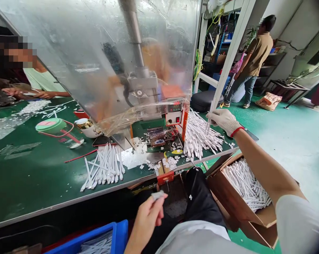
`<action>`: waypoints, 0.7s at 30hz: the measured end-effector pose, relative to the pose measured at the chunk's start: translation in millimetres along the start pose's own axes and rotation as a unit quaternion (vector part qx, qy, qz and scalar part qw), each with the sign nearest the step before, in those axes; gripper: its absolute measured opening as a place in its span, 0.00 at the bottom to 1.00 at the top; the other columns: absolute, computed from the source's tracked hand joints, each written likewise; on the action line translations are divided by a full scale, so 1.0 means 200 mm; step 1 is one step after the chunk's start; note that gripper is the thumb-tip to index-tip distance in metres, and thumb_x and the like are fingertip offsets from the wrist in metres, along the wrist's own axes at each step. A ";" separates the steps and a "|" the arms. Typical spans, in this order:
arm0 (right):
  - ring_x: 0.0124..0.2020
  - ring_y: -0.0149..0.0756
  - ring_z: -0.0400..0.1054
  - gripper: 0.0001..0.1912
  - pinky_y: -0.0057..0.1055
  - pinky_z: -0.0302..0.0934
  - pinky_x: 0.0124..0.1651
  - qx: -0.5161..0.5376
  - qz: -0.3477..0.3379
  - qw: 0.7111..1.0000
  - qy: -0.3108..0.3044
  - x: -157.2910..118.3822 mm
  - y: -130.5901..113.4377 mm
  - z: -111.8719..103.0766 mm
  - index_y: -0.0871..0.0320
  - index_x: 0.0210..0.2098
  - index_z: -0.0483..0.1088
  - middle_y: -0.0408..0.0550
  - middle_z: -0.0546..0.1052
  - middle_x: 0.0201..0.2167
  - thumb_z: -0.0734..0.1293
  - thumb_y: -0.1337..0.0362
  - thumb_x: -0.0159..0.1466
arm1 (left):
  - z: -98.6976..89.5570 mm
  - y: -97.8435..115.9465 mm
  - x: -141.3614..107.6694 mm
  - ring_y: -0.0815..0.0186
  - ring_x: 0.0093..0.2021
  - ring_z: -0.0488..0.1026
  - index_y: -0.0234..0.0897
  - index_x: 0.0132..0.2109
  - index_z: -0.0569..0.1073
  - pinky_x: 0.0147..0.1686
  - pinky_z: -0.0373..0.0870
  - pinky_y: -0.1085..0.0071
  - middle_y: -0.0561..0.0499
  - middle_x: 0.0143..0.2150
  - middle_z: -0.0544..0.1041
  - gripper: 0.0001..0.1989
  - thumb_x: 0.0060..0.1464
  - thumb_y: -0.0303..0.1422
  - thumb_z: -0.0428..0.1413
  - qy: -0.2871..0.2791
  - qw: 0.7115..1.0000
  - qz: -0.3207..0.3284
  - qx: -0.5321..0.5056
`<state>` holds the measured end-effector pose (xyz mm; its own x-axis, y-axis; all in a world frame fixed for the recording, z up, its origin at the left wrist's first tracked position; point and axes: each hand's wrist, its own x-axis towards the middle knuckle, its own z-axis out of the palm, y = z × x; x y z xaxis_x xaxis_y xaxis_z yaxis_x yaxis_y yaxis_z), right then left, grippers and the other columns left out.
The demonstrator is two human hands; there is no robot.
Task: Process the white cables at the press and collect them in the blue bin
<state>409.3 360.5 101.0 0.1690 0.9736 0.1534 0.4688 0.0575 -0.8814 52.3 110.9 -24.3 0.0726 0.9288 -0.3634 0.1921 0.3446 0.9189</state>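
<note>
My right hand [224, 121], in a white fabric glove with a red band at the wrist, grips a few long white strips [209, 118] upright above a heap of similar strips [199, 135] on the green workbench [29, 169]. My bare left hand [146, 218] is low over my lap, pinching a small white scrap [158, 195] between thumb and fingers. A second bundle of white strips [105, 167] lies fanned on the bench. White offcuts [170, 163] are scattered near the machine's base.
A press machine behind a clear plastic sheet [95, 53] stands on the bench, with exposed circuit boards [155, 137] at its foot. An open cardboard box of white strips [244, 185] sits lower right, a blue crate [119, 236] lower left. A co-worker [40, 79] sits left; another person [254, 60] stands behind.
</note>
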 end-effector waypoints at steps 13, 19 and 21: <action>0.23 0.31 0.69 0.22 0.23 0.63 0.24 0.151 0.029 0.951 -0.267 -0.57 -0.20 0.43 0.63 0.31 0.74 0.50 0.75 0.23 0.73 0.47 0.58 | 0.32 0.25 0.27 0.63 0.27 0.79 0.29 0.46 0.75 0.28 0.74 0.70 0.45 0.31 0.80 0.22 0.55 0.45 0.60 -0.097 0.976 0.047 -0.189; 0.22 0.30 0.66 0.19 0.23 0.62 0.23 0.143 0.046 0.945 -0.292 -0.62 -0.18 0.54 0.62 0.30 0.74 0.46 0.73 0.21 0.73 0.50 0.58 | 0.31 0.20 0.23 0.67 0.23 0.76 0.28 0.47 0.77 0.24 0.70 0.74 0.49 0.26 0.78 0.25 0.52 0.46 0.62 -0.057 0.975 0.026 -0.211; 0.21 0.30 0.66 0.19 0.24 0.62 0.23 0.147 0.050 0.942 -0.298 -0.63 -0.16 0.57 0.61 0.29 0.73 0.45 0.72 0.21 0.73 0.50 0.58 | 0.30 0.20 0.22 0.68 0.22 0.75 0.28 0.46 0.77 0.23 0.70 0.74 0.50 0.25 0.77 0.25 0.51 0.46 0.62 -0.052 0.974 0.015 -0.220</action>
<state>274.5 262.1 58.9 -0.3577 0.9237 -0.1372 0.2005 -0.0675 -0.9774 122.8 157.4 -13.0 0.1753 0.9283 -0.3278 -0.2476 0.3638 0.8979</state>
